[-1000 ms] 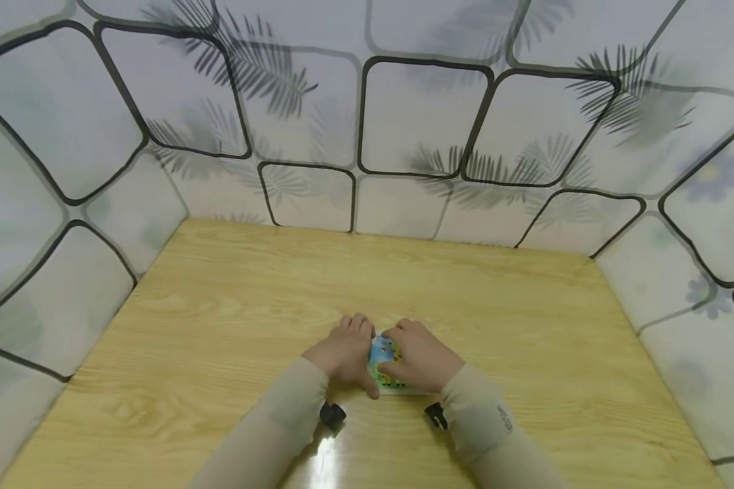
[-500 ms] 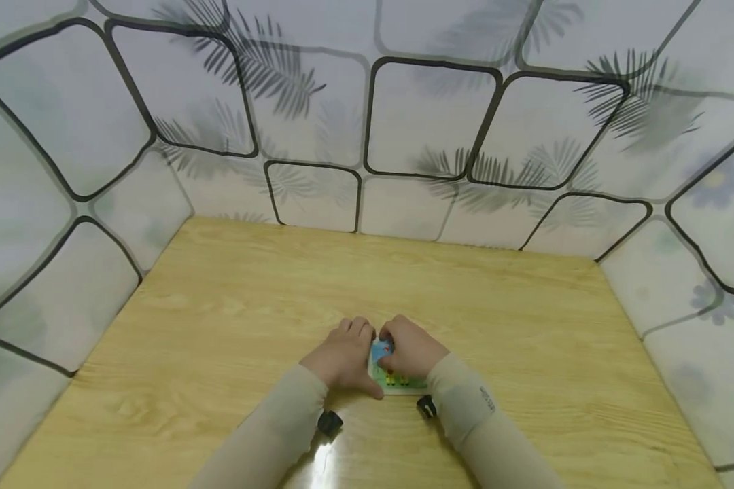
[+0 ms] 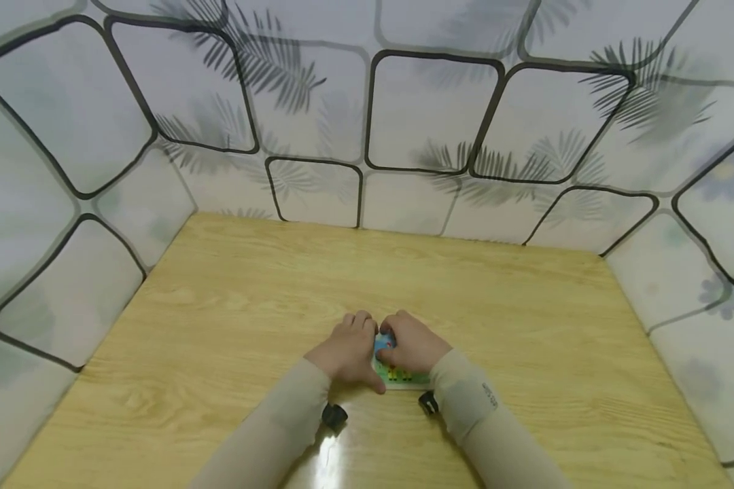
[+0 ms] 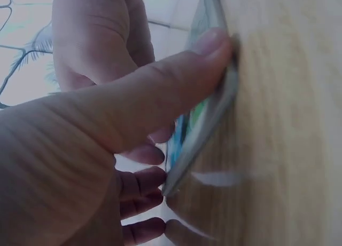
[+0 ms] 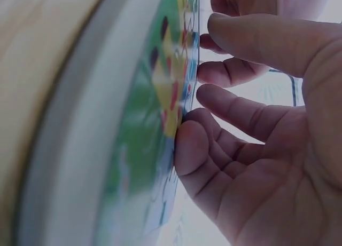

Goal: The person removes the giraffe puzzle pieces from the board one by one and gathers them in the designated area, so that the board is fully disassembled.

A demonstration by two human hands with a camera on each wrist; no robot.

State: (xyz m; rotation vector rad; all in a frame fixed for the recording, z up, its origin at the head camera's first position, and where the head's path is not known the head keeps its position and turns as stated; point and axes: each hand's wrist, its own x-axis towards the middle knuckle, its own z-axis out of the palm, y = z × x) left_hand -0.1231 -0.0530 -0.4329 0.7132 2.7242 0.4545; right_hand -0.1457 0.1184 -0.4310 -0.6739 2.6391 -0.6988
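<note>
A flat jigsaw puzzle board [image 3: 406,377] with a pale rim lies on the table in the head view. Its printed picture is blue at the far side and green and yellow at the near side. My left hand [image 3: 345,350] holds the board's left side, thumb along the near edge and fingers at the far corner. The left wrist view shows that thumb over the pale rim [image 4: 214,118]. My right hand [image 3: 414,345] covers much of the picture. In the right wrist view its bent fingertips [image 5: 191,147] touch the picture; thumb and index finger stand apart, with no loose piece visible between them.
The wooden table [image 3: 269,285] spreads around the board and meets a patterned fabric wall [image 3: 428,109] at the back and sides. A dark wrist device hangs under each sleeve, the left one [image 3: 334,415] and the right one [image 3: 429,403].
My right hand has shifted slightly left over the board, and its thumb and fingers have bent more, baring the board's near right part. My left hand keeps its place on the left side.
</note>
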